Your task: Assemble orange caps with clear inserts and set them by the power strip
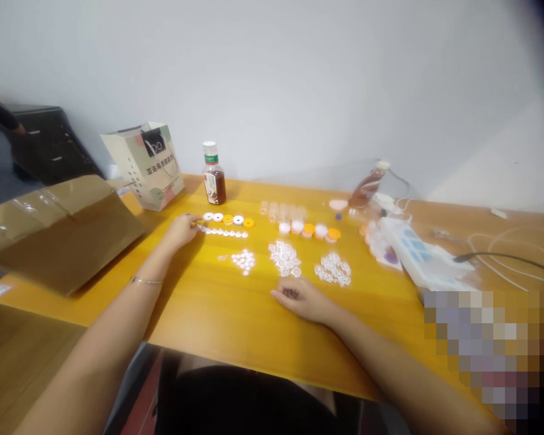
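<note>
My left hand (184, 229) reaches to the left end of two rows on the table. Its fingertips are close together beside the row of round white and yellow caps (228, 219) and a shorter-looking line of small white pieces (226, 233); anything between them is too small to make out. My right hand (304, 298) rests on the tabletop with its fingers curled in, and its palm is hidden. Just beyond it lies a pile of clear white ring-like pieces (284, 258). Small white discs (243, 261) lie to the left, more white rings (333, 269) to the right.
Clear cups (281, 211) stand behind white and orange caps (308, 230). A drink bottle (214, 175), a paper bag (147, 169) and a cardboard box (68, 235) are at the left. A tilted bottle (368, 186), white tray (412, 251) and cables (503, 241) occupy the right.
</note>
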Demonstrator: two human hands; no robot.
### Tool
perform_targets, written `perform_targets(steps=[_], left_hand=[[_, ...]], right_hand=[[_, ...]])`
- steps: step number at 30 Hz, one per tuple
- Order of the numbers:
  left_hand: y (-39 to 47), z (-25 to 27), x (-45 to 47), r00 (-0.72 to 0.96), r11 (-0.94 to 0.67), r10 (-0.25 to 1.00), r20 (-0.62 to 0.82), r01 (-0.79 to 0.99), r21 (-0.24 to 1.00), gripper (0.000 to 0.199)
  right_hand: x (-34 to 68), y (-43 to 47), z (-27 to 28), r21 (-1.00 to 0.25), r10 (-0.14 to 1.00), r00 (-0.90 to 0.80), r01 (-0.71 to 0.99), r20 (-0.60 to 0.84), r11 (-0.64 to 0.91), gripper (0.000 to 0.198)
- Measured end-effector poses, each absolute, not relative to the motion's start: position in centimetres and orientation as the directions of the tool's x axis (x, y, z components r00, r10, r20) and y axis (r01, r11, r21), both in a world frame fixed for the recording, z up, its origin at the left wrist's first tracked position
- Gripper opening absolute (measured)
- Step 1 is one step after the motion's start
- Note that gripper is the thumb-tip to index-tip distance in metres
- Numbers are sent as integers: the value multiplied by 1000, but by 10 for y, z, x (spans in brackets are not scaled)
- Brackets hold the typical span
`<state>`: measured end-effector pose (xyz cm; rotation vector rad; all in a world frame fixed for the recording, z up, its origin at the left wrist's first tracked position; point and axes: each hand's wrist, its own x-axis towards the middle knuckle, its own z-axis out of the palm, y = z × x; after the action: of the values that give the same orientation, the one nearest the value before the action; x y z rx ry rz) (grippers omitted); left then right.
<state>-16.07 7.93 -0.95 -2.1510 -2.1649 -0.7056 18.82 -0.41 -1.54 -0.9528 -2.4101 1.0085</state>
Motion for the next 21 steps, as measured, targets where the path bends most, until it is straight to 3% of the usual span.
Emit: perform_targets(steps=[5,8,9,11,14,17,21], left_hand=[[77,-4,-155,-119,25,942,313,957,290,16],[61,12,-135,-147,20,903,404,953,302,19],[54,16,-122,-115,-48,882,458,943,330,19],[36,21,-92,51,-313,836,547,862,398,19],[12,14,-43,474,-648,759,445,616,448,19],[1,-4,-11,660,-737,671,339,542,404,18],[-1,-21,0,692,-745,665,280,587,317,17]], right_hand=[[189,-3,-13,-738,698,-714,445,49,507,33],[189,-3,-13,-742,696,-717,439,50,506,32],[189,-2,-13,-745,694,-718,435,52,506,31],[189,-2,-14,-744,699,-713,434,61,508,30],[189,0,-15,-716,739,-668,476,83,511,27],[190,3,-17,-678,794,-599,540,106,498,24],[190,4,-20,-672,815,-565,557,124,488,23]])
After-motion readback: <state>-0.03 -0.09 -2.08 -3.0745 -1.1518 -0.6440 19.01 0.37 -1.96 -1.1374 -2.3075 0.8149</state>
